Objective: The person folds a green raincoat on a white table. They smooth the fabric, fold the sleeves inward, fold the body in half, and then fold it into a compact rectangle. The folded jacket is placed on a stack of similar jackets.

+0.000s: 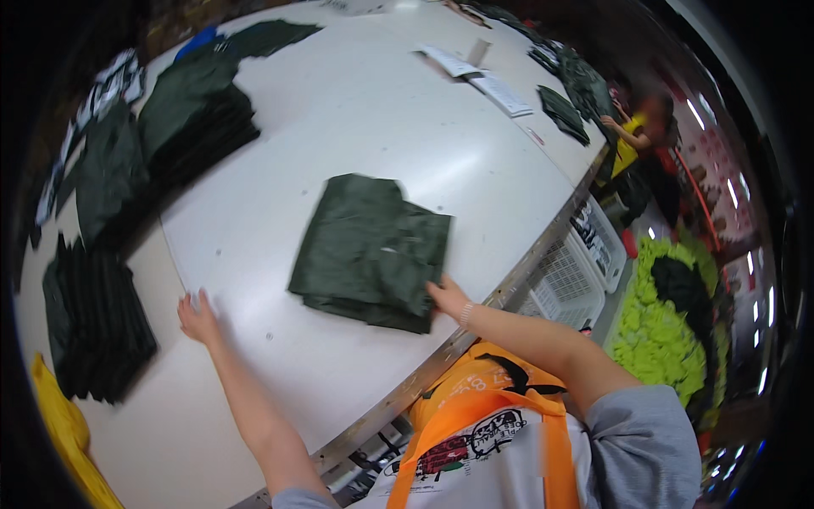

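White and broad, the table filled most of our view, with a basket just off its edge at 3 o'clock and a heap of bright green cloth beyond it. Our left hand lay flat on the bare top at 8 o'clock, fingers apart, holding nothing. Our right hand touched the near corner of the folded dark green garment at the centre; we could not tell whether the fingers gripped it. We judged the folding nearly finished, so the next move would call for a firm hold and a clean slide. Dark stacks stood at 9 o'clock, another pile at 11, papers at 1. A co-worker stood at 2 o'clock.
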Motion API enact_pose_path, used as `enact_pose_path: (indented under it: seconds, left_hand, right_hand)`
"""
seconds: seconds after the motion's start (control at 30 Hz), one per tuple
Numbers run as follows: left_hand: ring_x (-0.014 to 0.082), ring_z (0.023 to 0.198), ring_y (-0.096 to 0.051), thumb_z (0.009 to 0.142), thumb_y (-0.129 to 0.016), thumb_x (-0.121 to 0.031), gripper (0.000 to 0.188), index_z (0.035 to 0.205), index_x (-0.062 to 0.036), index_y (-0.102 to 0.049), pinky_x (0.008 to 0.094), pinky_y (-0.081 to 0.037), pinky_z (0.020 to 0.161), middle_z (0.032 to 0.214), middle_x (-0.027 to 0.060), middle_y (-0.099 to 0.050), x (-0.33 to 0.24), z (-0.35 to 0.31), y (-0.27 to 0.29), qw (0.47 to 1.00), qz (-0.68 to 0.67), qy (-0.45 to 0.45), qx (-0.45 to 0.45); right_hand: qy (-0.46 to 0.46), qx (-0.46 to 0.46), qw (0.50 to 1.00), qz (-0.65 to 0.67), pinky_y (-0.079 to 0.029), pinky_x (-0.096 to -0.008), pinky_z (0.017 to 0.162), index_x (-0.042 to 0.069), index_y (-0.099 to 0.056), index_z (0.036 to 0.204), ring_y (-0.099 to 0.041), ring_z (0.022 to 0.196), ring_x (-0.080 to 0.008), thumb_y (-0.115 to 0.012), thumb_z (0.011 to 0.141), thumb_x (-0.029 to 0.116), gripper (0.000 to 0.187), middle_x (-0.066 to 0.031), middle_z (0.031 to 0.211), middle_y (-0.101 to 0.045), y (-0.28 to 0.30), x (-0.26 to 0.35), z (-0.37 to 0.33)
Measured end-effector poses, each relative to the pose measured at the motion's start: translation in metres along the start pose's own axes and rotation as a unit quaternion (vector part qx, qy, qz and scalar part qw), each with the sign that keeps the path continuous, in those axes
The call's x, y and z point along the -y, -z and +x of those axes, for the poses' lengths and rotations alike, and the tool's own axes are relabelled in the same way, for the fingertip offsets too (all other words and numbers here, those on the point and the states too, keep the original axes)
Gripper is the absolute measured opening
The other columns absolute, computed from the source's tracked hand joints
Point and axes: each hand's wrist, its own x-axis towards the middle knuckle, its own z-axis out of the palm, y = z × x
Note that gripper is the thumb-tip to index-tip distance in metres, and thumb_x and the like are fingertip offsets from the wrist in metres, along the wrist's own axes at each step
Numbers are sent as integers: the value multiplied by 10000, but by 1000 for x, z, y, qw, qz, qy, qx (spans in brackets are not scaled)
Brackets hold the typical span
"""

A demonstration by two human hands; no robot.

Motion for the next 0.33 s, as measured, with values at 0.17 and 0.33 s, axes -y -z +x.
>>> enact_pose_path:
  seconds: [0.17,0.33]
  left_hand:
    - [273,1210,-464,963,-463,-329,504,1280,63,-455,360,-349,1035,1338,180,-465,-86,-109,8,925,-347,133,-72]
    - [326,1277,-387,891,-563,-88,467,1314,35,-409,414,-276,1088,1354,209,-428,-154,-352,6,981,-182,-62,-2]
  right_hand:
    - [-7,76,982,172,-489,-321,515,47,-202,1456,-561,601,-175,-603,871,438,810,-97,812,-606,-30,60,34]
    - [373,117,881,267,-456,-234,816,-31,-404,1328,-562,903,-108,-610,909,161,504,-23,885,-548,116,123,-52]
